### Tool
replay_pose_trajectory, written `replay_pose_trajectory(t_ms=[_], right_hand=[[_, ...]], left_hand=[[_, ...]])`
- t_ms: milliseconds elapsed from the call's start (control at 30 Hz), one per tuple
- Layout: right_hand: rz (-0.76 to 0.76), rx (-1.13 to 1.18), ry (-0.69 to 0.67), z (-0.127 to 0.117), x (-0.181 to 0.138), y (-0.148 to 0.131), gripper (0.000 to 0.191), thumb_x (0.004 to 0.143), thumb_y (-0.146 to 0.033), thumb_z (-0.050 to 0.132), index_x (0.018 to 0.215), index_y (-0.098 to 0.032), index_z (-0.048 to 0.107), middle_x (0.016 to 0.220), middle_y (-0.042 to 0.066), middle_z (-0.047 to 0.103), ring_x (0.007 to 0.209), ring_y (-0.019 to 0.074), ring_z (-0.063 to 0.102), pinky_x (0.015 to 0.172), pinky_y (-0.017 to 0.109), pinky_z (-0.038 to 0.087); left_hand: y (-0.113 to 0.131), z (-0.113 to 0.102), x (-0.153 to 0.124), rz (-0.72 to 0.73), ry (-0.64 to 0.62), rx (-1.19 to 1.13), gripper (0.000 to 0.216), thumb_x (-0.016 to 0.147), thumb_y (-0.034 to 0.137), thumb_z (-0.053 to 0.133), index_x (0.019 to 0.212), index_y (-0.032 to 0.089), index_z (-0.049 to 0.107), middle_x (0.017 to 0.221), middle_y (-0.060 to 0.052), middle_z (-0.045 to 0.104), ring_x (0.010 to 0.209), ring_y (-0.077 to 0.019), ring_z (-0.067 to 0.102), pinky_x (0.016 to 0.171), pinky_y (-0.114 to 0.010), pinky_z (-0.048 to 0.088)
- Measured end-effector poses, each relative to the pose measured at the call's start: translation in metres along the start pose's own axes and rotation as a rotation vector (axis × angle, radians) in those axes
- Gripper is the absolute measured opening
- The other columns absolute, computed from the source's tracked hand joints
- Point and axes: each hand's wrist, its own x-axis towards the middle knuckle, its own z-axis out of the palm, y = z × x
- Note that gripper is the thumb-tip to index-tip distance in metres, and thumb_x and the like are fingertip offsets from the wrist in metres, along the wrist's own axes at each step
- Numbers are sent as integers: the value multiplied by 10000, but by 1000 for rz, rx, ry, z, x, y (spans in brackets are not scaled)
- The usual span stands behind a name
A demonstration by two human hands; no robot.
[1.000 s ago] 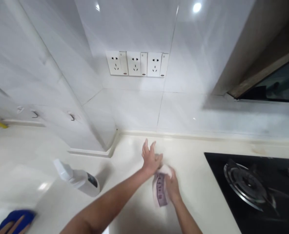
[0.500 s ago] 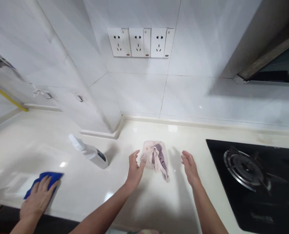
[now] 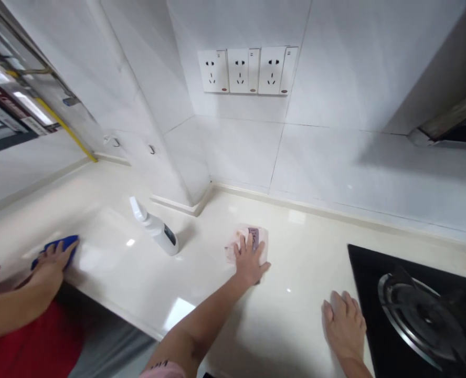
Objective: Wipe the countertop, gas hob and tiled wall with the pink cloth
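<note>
My left hand lies spread over a folded pale pink cloth with a purple-grey patch, pressing it flat on the cream counter. Part of the cloth is hidden under the palm and fingers. To the right, my right hand rests palm down on the counter just beside the black gas hob, holding nothing, its fingers slightly bent. A white spray bottle with a dark label stands upright to the left of the cloth.
At far left a co-worker's hand presses a blue cloth onto the counter. That person's red top shows at the lower left. Wall sockets sit above, and a tiled pillar juts out behind the bottle.
My left hand has come down onto the pink cloth, which is now flatter. My right hand has moved right and down to the counter by the hob. The view has turned left.
</note>
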Motion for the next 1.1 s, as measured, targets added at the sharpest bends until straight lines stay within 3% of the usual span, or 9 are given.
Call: replay_pose_trajectory(t_ms=[133, 233, 400, 500, 600, 700, 767, 933, 1100], right_hand=[[10, 27, -6, -6, 0, 1, 709, 1043, -595, 228, 1373, -115, 633, 1549, 249, 498, 1494, 419, 383, 1165, 634, 373], [-1, 63, -2, -12, 0, 1, 700, 1045, -581, 234, 1363, -114, 645, 1549, 245, 503, 1493, 417, 390, 1173, 627, 374], [-39, 98, -18, -12, -3, 3, 647, 1039, -551, 277, 1359, -127, 647, 1534, 243, 522, 1500, 424, 386, 1159, 646, 387], [-28, 90, 7, -8, -2, 0, 600, 1031, -530, 318, 1328, -137, 661, 1513, 247, 542, 1479, 435, 420, 1144, 657, 397], [0, 58, 46, -7, 0, -8, 577, 1020, -492, 325, 1286, -121, 678, 1480, 255, 570, 1460, 445, 448, 1153, 658, 387], [23, 27, 56, -8, 1, -15, 559, 1007, -479, 320, 1277, -145, 677, 1468, 236, 588, 1451, 431, 465, 1151, 651, 394], [29, 8, 42, -7, 1, -15, 553, 999, -479, 321, 1287, -160, 670, 1472, 226, 587, 1449, 425, 470, 1142, 651, 406], [17, -29, -7, -2, -2, -3, 579, 984, -505, 345, 1313, -148, 661, 1485, 239, 572, 1455, 451, 458, 1126, 672, 416], [68, 12, -54, -2, -3, 7, 560, 952, -559, 408, 1332, -236, 663, 1479, 183, 586, 1424, 444, 492, 1091, 667, 437]], left_hand=[[-34, -27, 38, -175, 69, 95, 824, 948, 666, 563, 1671, 324, 363, 1792, -104, 201, 1649, -450, 49, 1260, -725, 117], [-54, -52, 42, -282, 44, 114, 743, 988, 628, 503, 1654, 316, 399, 1773, -98, 273, 1644, -392, 141, 1259, -637, 229], [-69, -62, -27, -328, 96, 152, 592, 976, 504, 560, 1537, 313, 569, 1609, -148, 502, 1522, -368, 387, 1177, -539, 383], [-66, -44, -83, -330, 135, 160, 537, 965, 439, 563, 1479, 298, 626, 1523, -161, 564, 1443, -375, 472, 1157, -550, 405], [-51, -21, -103, -398, 140, 128, 631, 928, 468, 624, 1518, 246, 593, 1616, -207, 469, 1539, -447, 353, 1212, -651, 302], [-25, -5, -75, -425, 110, 85, 836, 837, 517, 749, 1586, 228, 517, 1712, -251, 315, 1591, -566, 154, 1196, -799, 136], [-3, 0, -37, -339, 97, 59, 809, 856, 482, 744, 1598, 270, 503, 1741, -223, 280, 1598, -567, 124, 1190, -818, 105], [57, 19, 56, 58, -5, -12, 613, 977, 483, 607, 1576, 385, 521, 1773, -107, 266, 1610, -491, 173, 1219, -792, 121], [128, 72, 80, 497, -95, -21, 508, 1039, 421, 477, 1538, 384, 563, 1720, -93, 387, 1538, -464, 304, 1156, -762, 277]])
